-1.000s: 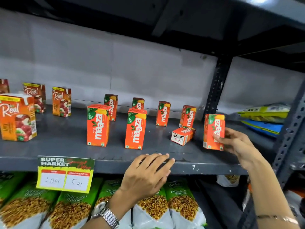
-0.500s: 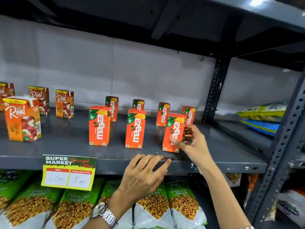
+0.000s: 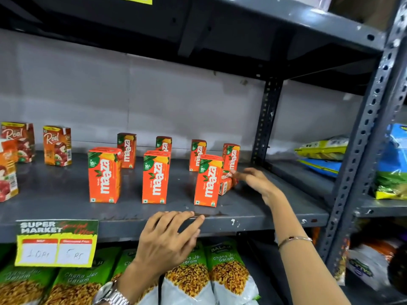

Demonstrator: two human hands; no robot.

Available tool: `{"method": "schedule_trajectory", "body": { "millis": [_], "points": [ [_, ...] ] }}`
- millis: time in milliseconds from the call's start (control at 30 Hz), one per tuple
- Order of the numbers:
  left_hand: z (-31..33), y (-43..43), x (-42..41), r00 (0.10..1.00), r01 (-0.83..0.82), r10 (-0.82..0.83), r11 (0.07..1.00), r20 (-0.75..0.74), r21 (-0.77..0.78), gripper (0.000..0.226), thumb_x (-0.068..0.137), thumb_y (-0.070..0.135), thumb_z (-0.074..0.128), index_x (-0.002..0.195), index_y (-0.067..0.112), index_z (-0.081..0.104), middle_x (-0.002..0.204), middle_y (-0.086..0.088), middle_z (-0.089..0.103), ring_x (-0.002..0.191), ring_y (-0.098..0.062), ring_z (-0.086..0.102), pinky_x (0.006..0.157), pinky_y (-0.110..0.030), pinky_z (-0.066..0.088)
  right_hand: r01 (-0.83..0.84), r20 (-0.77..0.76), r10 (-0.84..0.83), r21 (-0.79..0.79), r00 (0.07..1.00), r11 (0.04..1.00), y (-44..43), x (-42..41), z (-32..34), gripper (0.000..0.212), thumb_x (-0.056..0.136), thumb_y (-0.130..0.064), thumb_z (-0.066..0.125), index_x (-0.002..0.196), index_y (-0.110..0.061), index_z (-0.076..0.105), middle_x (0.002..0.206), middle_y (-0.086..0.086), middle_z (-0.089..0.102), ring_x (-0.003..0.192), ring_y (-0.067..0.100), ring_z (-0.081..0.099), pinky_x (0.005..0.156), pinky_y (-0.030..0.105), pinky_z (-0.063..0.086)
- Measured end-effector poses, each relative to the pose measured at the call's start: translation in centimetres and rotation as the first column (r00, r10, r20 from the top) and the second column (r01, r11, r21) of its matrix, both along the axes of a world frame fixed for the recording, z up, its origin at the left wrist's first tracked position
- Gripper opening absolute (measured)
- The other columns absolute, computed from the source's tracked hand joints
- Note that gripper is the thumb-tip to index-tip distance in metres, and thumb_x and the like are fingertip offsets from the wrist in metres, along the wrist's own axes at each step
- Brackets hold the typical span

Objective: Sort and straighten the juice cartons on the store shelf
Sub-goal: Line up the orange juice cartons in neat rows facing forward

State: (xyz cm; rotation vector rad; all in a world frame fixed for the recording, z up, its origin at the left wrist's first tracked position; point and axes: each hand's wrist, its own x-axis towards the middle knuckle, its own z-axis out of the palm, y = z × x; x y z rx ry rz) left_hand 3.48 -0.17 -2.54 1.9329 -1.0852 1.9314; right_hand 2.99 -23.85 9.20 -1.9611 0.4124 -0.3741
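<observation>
On the far left of the grey shelf (image 3: 55, 201) stand the Real cartons: one cut by the frame edge at the front (image 3: 7, 172), two further back (image 3: 18, 140) (image 3: 57, 145), all upright. Below them a price tag (image 3: 56, 243) hangs on the shelf lip, with green snack bags (image 3: 226, 274) on the level beneath.

Next come the orange Maaza cartons. Three stand upright in a front row, spaced apart: left (image 3: 104, 175), middle (image 3: 156, 177), right (image 3: 208, 180). Four smaller-looking ones stand behind near the wall (image 3: 127, 150) (image 3: 164, 143) (image 3: 197, 155) (image 3: 231, 156). One more carton (image 3: 226, 183) lies on its side just behind and beside the right front carton.

The left hand (image 3: 167, 241), a watch (image 3: 111, 293) at its wrist, rests on the shelf's front edge with fingers (image 3: 187, 216) spread flat over the lip, gripping nothing.

The right hand (image 3: 256, 181) reaches in from the right, a thin bracelet (image 3: 294, 239) on the forearm. Its fingers (image 3: 239, 173) are loosely apart and blurred, their tips at the fallen carton; whether they touch it cannot be told.

Past the upright post (image 3: 266, 119), yellow and blue bags (image 3: 321, 155) lie stacked on the neighbouring shelf.
</observation>
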Motion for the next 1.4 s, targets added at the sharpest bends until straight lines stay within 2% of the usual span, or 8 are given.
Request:
{"method": "schedule_trajectory", "body": {
  "millis": [133, 300, 533, 700, 867, 1133, 1300, 1400],
  "points": [
    [0.1, -0.1, 0.0, 1.000, -0.003, 0.003, 1.000, 0.001, -0.002, 0.026, 0.088, 0.037, 0.049, 0.109, 0.028, 0.059, 0.089, 0.003, 0.072, 0.088, -0.016, 0.050, 0.078, -0.033, 0.038, -0.066, -0.078, 0.064, -0.021, 0.995, 0.998, 0.1, 0.4, 0.0, 0.052, 0.072, -0.045, 0.069, 0.110, -0.010, 0.062, 0.114, 0.007, 0.064, 0.108, 0.020, 0.053, 0.086, 0.029, 0.030],
    [0.1, -0.2, 0.0, 1.000, -0.002, 0.002, 1.000, 0.004, -0.012, 0.025, 0.085, 0.037, 0.051, 0.107, 0.028, 0.060, 0.089, 0.004, 0.073, 0.088, -0.016, 0.051, 0.077, -0.032, 0.038, -0.015, 0.013, 0.014, 0.073, 1.000, 0.997, -0.1, 0.5, -0.1, 0.042, 0.068, -0.029, 0.077, 0.099, -0.011, 0.055, 0.106, 0.006, 0.062, 0.086, 0.011, 0.053, 0.064, 0.024, 0.034],
    [0.2, -0.3, 0.0, 1.000, 0.007, -0.007, 0.999, -0.003, -0.031, 0.024, 0.087, 0.037, 0.048, 0.106, 0.028, 0.060, 0.088, 0.003, 0.073, 0.088, -0.015, 0.050, 0.076, -0.032, 0.037, -0.087, 0.243, 0.017, 0.280, 0.970, 0.956, -0.9, -0.7, -0.2, 0.062, 0.062, 0.003, 0.077, 0.118, -0.008, 0.050, 0.105, 0.003, 0.062, 0.095, 0.020, 0.061, 0.078, 0.033, 0.053],
    [0.3, -0.3, -0.1, 1.000, -0.003, 0.003, 1.000, 0.001, -0.029, 0.026, 0.083, 0.037, 0.053, 0.107, 0.028, 0.059, 0.088, 0.003, 0.073, 0.087, -0.016, 0.050, 0.076, -0.032, 0.037, -0.080, 0.505, 0.053, 0.033, 0.861, 0.996, -1.2, -2.6, 1.9, 0.051, 0.063, 0.014, 0.071, 0.105, -0.013, 0.060, 0.098, 0.005, 0.064, 0.092, 0.019, 0.061, 0.072, 0.031, 0.057],
    [0.3, -0.2, -0.3, 1.000, 0.005, -0.005, 1.000, -0.008, -0.021, 0.029, 0.079, 0.036, 0.057, 0.107, 0.028, 0.060, 0.088, 0.004, 0.072, 0.085, -0.016, 0.049, 0.075, -0.032, 0.036, -0.120, 0.491, 0.292, -0.351, 0.821, 0.929, -1.2, -4.3, 3.1, 0.051, 0.067, 0.009, 0.072, 0.093, -0.033, 0.062, 0.115, 0.012, 0.060, 0.100, 0.014, 0.060, 0.079, 0.023, 0.053],
    [0.5, 0.3, -1.1, 0.985, 0.034, -0.037, 0.999, -0.167, -0.021, 0.025, 0.083, 0.035, 0.054, 0.105, 0.027, 0.064, 0.091, 0.002, 0.070, 0.085, -0.017, 0.048, 0.077, -0.033, 0.036, -0.306, 0.503, 0.389, -0.242, 0.772, 0.921, 0.2, -5.3, 1.1, 0.051, 0.072, 0.011, 0.065, 0.108, -0.025, 0.058, 0.126, 0.006, 0.057, 0.115, 0.011, 0.053, 0.079, 0.020, 0.053],
    [3.0, -0.4, -3.4, 0.821, 0.135, -0.199, 0.978, -0.535, -0.156, 0.034, 0.091, 0.039, 0.042, 0.118, 0.024, 0.056, 0.098, 0.004, 0.059, 0.087, -0.012, 0.049, 0.074, -0.022, 0.038, -0.271, 0.471, 0.306, -0.142, 0.827, 0.952, -0.8, -5.5, -1.4, 0.086, 0.064, 0.007, 0.074, 0.134, -0.025, 0.034, 0.132, -0.007, 0.043, 0.113, 0.008, 0.050, 0.076, 0.021, 0.052],
    [5.5, -1.9, -4.0, 0.619, 0.110, -0.300, 0.948, -0.726, -0.298, 0.062, 0.091, 0.038, 0.051, 0.143, 0.019, 0.023, 0.132, 0.001, 0.043, 0.119, -0.012, 0.042, 0.093, -0.021, 0.037, -0.246, 0.316, 0.282, -0.151, 0.906, 0.958, -1.5, -5.0, -2.7, 0.100, 0.054, -0.009, 0.084, 0.137, -0.021, 0.029, 0.132, 0.003, 0.045, 0.116, 0.019, 0.051, 0.091, 0.032, 0.045]
  ]
}}
